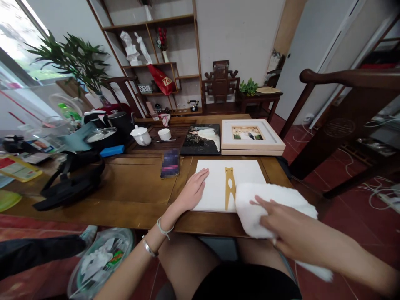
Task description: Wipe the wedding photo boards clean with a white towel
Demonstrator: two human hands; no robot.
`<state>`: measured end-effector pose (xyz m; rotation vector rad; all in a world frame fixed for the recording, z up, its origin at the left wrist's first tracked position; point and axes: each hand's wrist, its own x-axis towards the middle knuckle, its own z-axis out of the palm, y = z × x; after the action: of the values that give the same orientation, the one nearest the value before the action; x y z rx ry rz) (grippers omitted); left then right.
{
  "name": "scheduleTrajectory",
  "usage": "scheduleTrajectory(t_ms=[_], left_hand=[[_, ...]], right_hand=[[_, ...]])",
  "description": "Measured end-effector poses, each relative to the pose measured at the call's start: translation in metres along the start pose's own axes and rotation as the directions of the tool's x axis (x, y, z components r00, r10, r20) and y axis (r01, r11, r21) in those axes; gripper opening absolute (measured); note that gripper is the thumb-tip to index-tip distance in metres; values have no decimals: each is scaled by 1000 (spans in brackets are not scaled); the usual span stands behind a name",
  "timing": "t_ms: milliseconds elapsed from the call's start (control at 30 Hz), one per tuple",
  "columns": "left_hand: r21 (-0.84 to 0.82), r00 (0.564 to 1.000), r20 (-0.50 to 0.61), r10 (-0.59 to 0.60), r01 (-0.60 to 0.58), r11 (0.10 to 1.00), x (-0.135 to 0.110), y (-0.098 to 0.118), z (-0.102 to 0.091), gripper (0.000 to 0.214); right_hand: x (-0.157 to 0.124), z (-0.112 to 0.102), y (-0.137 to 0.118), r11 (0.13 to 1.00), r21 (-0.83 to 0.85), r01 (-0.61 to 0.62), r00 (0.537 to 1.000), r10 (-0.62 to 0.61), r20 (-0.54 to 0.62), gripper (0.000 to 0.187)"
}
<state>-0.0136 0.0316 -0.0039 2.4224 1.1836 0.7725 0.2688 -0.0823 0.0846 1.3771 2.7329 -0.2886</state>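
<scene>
At centre, a white panel (215,187) is touched by the left hand (194,188), fingers flat and together; at lower right, a white cloth (284,195) is clamped in the right hand's (279,221) curled fingers. "03" can be read on white blocks (144,88), upper left.

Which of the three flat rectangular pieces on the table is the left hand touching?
The white panel, under the left hand and bearing a gold-coloured strip; the black picture and white-framed photo lie farther back, untouched.

The cloth (275,193) is plain white, the board (215,187) white with a gold-coloured strip (229,172), the worktop (140,183) brown, the floor (359,229) red with pale grid lines.
</scene>
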Motion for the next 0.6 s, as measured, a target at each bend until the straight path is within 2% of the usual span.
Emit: scheduleTrajectory(t_ms=[67,133,267,367,433,600], left_hand=[[-4,1000,-3,-1,1,1000,0,0,0,42],[-7,1000,-7,1,-1,1000,0,0,0,42],[-3,1000,-3,3,-3,1000,-1,0,-1,42],[-5,1000,-1,-2,2,1000,0,1,-1,42],[-8,1000,-1,-8,8,1000,0,2,-1,42],[4,999,21,-26,26,1000,0,3,-3,42]], right_hand=[[-8,-5,-1,999,40,-30,999,28,46,21],[0,-9,15,996,60,-68,997,65,47,19],[43,-10,65,995,79,-65,989,74,-128,26],[78,-9,88,983,180,-42,972,81,-220,30],[101,-11,89,970,244,-5,968,66,-242,30],[148,-20,67,949,295,112,974,-47,-221,26]])
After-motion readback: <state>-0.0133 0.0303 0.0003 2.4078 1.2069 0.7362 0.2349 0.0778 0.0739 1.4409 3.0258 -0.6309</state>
